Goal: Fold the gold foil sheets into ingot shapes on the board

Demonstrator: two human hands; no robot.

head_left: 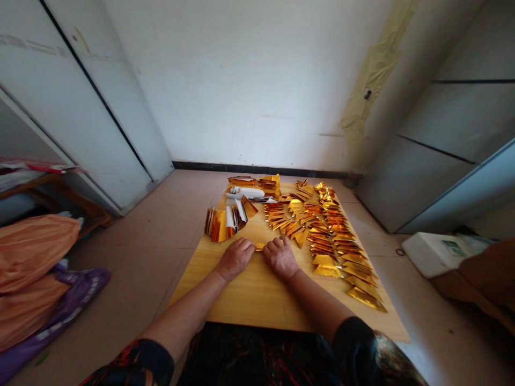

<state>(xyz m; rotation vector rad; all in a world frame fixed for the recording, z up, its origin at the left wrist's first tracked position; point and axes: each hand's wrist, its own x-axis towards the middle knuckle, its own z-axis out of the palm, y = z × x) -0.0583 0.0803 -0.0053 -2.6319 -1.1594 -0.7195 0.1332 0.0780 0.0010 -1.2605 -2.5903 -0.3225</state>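
Note:
Between my two hands, low over the wooden table [249, 297], is a small piece of gold foil paper [259, 246]. The fingers of my left hand [237, 257] are closed on its left end. Curled fingers of my right hand [280, 257] grip the opposite end, and both hands cover most of the paper. Just beyond my left hand stand curved gold foil sheets [219, 225] with white backs. Right of my right hand lie several rows of folded gold paper ingots [326, 265], overlapping one another.
More foil sheets [269, 185] and a white bundle [246, 192] are at the table's far side. A white wall [249, 96] rises behind. Orange bags [36, 252] and a purple bag [86, 287] lie at left. On the right are a grey cabinet [434, 145] and a white box [430, 254].

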